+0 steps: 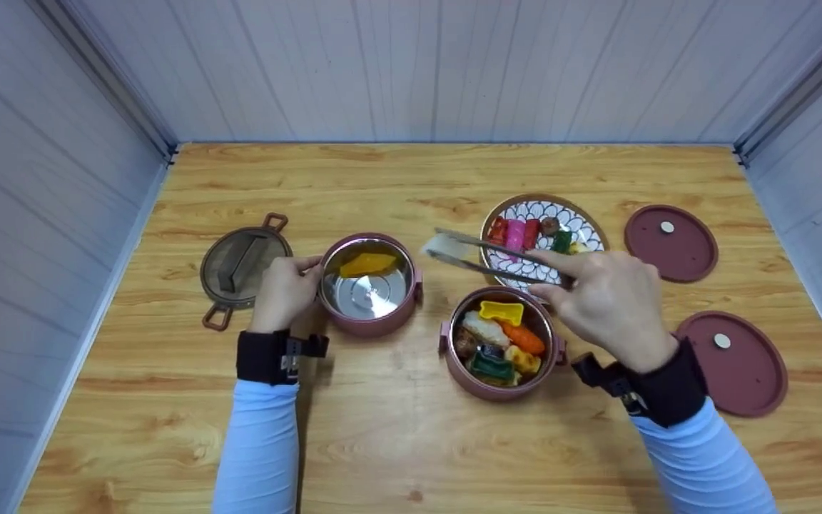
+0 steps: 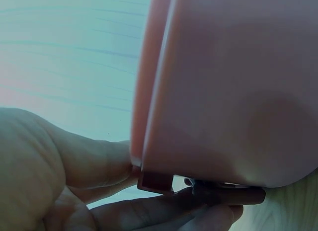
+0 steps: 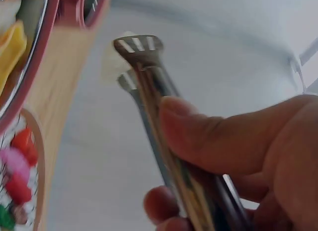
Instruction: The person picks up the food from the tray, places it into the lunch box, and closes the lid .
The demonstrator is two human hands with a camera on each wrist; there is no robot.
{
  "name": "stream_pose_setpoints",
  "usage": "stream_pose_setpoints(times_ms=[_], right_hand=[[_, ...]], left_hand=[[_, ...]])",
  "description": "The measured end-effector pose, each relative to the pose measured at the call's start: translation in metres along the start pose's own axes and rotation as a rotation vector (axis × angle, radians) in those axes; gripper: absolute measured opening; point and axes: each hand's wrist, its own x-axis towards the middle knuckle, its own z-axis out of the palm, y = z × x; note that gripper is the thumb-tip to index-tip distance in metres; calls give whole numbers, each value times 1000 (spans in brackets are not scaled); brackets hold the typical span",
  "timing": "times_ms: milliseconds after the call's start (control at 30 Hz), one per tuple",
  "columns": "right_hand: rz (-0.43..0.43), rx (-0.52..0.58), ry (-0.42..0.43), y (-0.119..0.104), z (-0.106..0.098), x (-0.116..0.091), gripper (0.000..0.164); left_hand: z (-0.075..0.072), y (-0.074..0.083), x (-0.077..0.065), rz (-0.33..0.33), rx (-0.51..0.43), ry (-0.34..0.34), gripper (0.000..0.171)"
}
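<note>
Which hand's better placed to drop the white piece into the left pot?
Right, most likely. The right hand holds the tongs, with the white piece at their tips, up near the left pot. The left hand is busy holding that pot's side.

**Passages over worktop: edges passable, middle crowded**

Worktop point(image 1: 411, 464): passage along far edge, corner to corner. Broad room at near edge, between left sleeve point(image 1: 261, 442) and right sleeve point(image 1: 703, 460). Gap between left pot point(image 1: 372, 327) and right pot point(image 1: 489, 389) narrow; tongs point(image 3: 151, 84) project above its far end. Plate point(image 1: 582, 227) stands just beyond right pot. Two red lids point(image 1: 671, 246) obstruct toward right edge; dark lid point(image 1: 240, 264) toward left edge, slim lane outside it.
</note>
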Motion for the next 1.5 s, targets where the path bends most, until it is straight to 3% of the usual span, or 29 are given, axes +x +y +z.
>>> stream_pose_setpoints(times_ms=[167, 333, 533, 833, 1167, 1333, 1500], right_hand=[[-154, -28, -171, -28, 9, 30, 44], [-214, -57, -315, -44, 32, 63, 42], [-257, -52, -437, -55, 59, 86, 42], [-327, -62, -495, -59, 78, 105, 43], [-369, -82, -497, -65, 88, 112, 48], [-369, -72, -484, -65, 80, 113, 53], [-325, -91, -462, -58, 52, 115, 62]], left_hand=[[-1, -1, 1, 19, -4, 1, 33], [-2, -2, 1, 23, -14, 20, 31], [0, 0, -1, 14, -20, 18, 31], [1, 0, 0, 23, -14, 21, 32], [1, 1, -1, 30, -12, 22, 31], [0, 1, -2, 42, -8, 26, 30], [0, 0, -2, 46, -15, 22, 31]])
